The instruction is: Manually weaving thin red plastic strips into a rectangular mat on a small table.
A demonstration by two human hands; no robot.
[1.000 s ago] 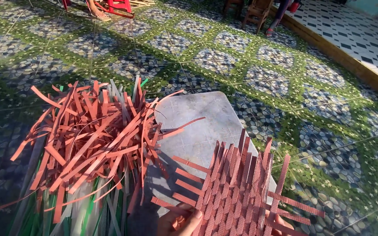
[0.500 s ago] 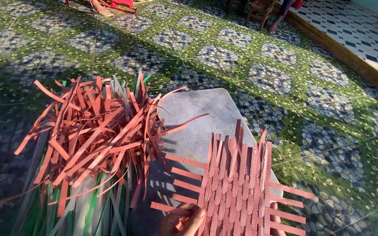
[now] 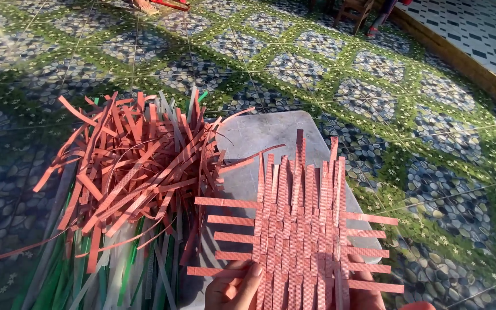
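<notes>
Woven mat of salmon-pink plastic strips [image 3: 297,229] lies flat on a grey board [image 3: 259,138], 6 o'clock of frame. Left hand [image 3: 233,287] pins its lower-left edge, thumb flat on top. Right hand [image 3: 368,295] mostly hidden beneath; grip cannot be told. Judged light, floppy, slick, loose ends prone to unravel: hold at woven body. Loose strip pile [image 3: 127,172] at 9 o'clock.

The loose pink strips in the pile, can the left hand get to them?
Probably yes. The left hand rests on the woven mat, and the pile of pink strips lies just beside it with nothing between.
</notes>
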